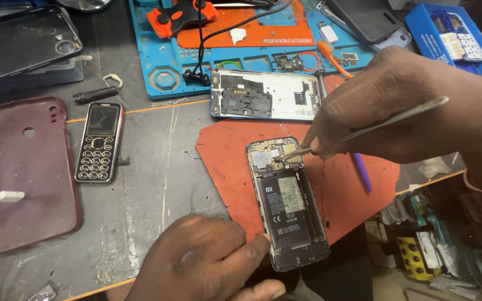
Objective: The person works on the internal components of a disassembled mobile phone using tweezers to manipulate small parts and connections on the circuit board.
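Opened phone [288, 203] lies back-up on the red mat [224, 161], board and battery bare. Light, stiff, fragile inside; best held by the frame edges. Left hand [207, 262] pins its lower corner. Right hand [397, 106] pinches tweezers [364, 129], tips at the board. Second opened phone [266, 95] just beyond.

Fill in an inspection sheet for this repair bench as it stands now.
Surface: scratched grey bench with a red mat.
Job's things: opened phone, battery showing, lies on the mat; tweezers tip at its upper board.
Clutter: second opened phone, keypad phone, maroon case, blue tray, toothbrush.
Grippers: right hand pinches the tweezers; left hand steadies the phone's lower edge.
Cables: black cable across the tray.
Surroundings: packets below the bench edge.
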